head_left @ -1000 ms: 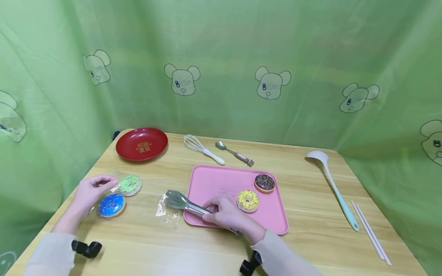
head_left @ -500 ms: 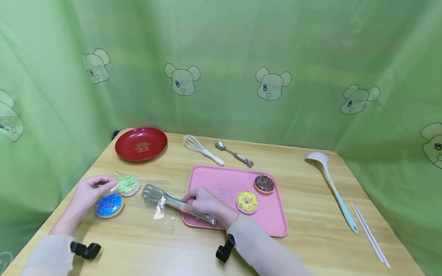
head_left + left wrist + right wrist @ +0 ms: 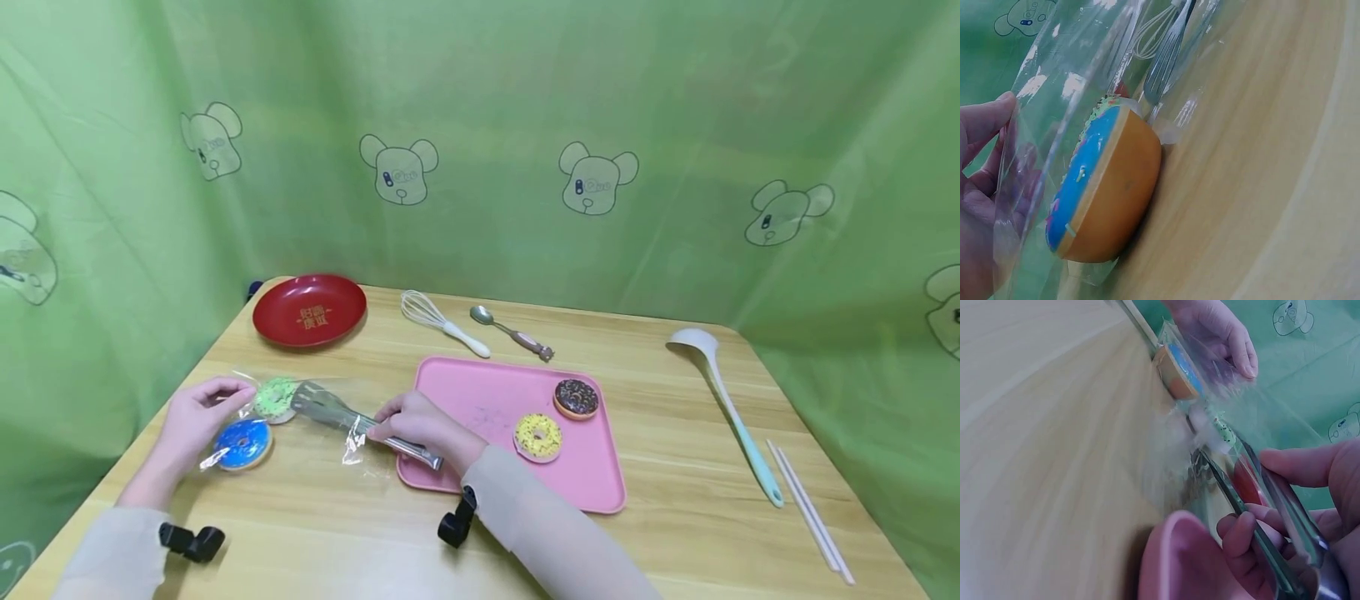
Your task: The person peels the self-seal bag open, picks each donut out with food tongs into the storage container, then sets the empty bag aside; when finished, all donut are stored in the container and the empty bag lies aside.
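Observation:
My left hand (image 3: pixel 191 421) pinches the edge of a clear plastic bag (image 3: pixel 1038 94) at the table's left side. Inside the bag lie a blue-iced donut (image 3: pixel 243 444) and, behind it, a green-iced donut (image 3: pixel 274 400). Metal tongs (image 3: pixel 330 406) are in my right hand (image 3: pixel 427 429), their heads reaching into the bag beside the green donut. The right wrist view has the two tong arms spread apart, with the green donut (image 3: pixel 1224 432) near their tips. Whether they touch it I cannot tell; plastic glare blurs that spot.
A pink tray (image 3: pixel 465 392) bears a yellow donut (image 3: pixel 537 437) and a chocolate donut (image 3: pixel 576 398). Behind are a red plate (image 3: pixel 309 310), a whisk (image 3: pixel 442 323) and a spoon (image 3: pixel 512 333). A ladle (image 3: pixel 727 408) and chopsticks (image 3: pixel 810 510) lie at the right.
My right hand has carried the tongs leftward from over the tray, deeper into the bag, until their heads are at the green donut. The left hand has stayed almost still.

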A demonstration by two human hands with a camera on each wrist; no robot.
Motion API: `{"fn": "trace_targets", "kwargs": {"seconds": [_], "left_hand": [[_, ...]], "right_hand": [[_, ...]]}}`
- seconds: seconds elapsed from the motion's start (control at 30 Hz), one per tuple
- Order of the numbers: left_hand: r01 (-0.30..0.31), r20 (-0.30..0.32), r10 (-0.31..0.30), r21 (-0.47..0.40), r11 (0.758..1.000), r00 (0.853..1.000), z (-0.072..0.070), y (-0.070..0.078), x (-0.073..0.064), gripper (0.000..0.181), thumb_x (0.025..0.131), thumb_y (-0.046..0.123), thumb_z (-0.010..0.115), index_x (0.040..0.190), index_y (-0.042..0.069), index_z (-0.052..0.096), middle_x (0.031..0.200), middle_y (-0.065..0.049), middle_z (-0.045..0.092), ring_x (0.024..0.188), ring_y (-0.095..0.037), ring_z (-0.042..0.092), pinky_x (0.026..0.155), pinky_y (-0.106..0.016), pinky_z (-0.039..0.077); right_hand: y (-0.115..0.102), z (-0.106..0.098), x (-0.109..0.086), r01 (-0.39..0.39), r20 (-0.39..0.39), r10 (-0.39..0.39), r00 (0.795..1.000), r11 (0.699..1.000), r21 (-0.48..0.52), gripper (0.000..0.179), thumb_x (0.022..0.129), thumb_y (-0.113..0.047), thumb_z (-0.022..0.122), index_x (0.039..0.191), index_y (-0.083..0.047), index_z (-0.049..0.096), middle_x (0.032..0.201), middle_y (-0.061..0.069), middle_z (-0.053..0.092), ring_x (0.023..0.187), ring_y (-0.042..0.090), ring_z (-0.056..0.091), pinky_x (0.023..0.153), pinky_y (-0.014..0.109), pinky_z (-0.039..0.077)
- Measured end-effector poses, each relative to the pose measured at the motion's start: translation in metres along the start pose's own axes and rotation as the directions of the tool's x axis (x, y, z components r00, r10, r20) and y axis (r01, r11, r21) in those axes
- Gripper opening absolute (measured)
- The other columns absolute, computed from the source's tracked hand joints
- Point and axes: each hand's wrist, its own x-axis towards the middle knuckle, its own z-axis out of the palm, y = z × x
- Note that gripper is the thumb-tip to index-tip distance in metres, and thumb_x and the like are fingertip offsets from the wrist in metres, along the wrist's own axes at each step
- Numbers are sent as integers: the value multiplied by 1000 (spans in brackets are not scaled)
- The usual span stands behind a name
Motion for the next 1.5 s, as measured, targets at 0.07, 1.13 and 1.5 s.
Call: {"fn": "trace_targets", "kwargs": {"seconds": [0.07,1.13,1.5], "left_hand": [[-9,-7,9,-5,1000,1000,0,0,0,30,88,19,65,105,-6,63,90,16,64,82,-3,55,68,-12,46],[36,-74,-31,64,997,997,-3,7,0,33,87,31,65,105,4,66,89,18,61,85,-1,54,70,-11,44],[22,-74,-19,47,999,997,0,7,1,32,88,29,66,105,2,66,89,19,61,85,-1,54,70,-11,44]], "right_hand": [[-3,2,4,5,0,-5,1000,1000,-20,28,73,-13,77,98,-3,68,83,4,61,66,14,55,53,24,46],[11,-16,-13,124,-4,-124,992,992,-28,27,75,-7,74,101,-1,68,75,5,62,54,13,53,47,24,45],[27,-40,-48,128,-17,-128,992,992,4,25,75,-8,74,98,-3,69,72,4,59,54,12,51,45,23,44]]}}
